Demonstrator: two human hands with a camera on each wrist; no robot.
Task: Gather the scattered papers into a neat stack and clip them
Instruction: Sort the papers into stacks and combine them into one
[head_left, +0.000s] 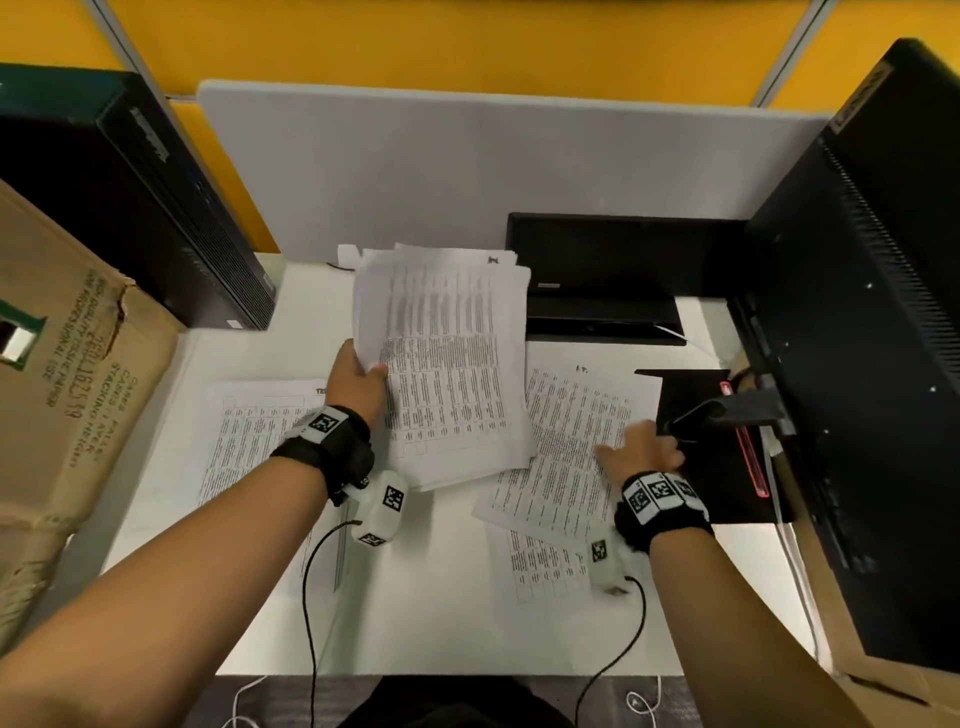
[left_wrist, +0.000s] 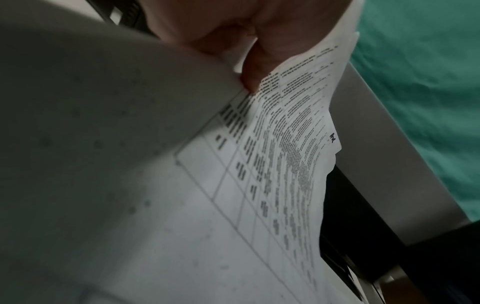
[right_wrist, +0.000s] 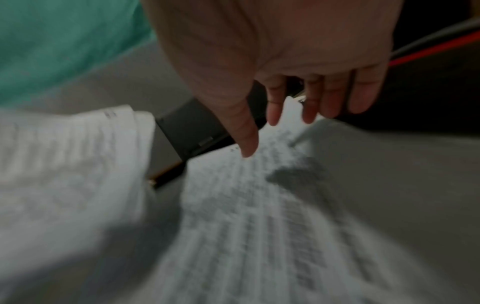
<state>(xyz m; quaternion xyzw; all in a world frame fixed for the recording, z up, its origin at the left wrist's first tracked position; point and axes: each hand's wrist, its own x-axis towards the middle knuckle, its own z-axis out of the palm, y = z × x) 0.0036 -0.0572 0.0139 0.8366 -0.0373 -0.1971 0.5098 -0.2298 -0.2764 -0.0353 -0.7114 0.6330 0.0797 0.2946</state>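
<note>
My left hand (head_left: 361, 376) grips the left edge of a loose stack of printed papers (head_left: 452, 364), thumb on top, and holds it above the middle of the white desk (head_left: 441, 597). The left wrist view shows the thumb (left_wrist: 249, 67) pinching these sheets (left_wrist: 285, 154). My right hand (head_left: 641, 447) hovers with straight, spread fingers over a single printed sheet (head_left: 566, 462) lying flat at the right. In the right wrist view the fingers (right_wrist: 272, 111) point down at that blurred sheet (right_wrist: 259, 216). Another sheet (head_left: 249, 431) lies flat at the left, one more (head_left: 540, 566) below the right sheet. No clip is visible.
A cardboard box (head_left: 67, 374) and a black computer case (head_left: 140, 208) stand at the left. A black monitor (head_left: 872, 312) with its stand base (head_left: 711, 447) fills the right. A black device (head_left: 602, 280) sits behind, before a grey partition (head_left: 467, 166).
</note>
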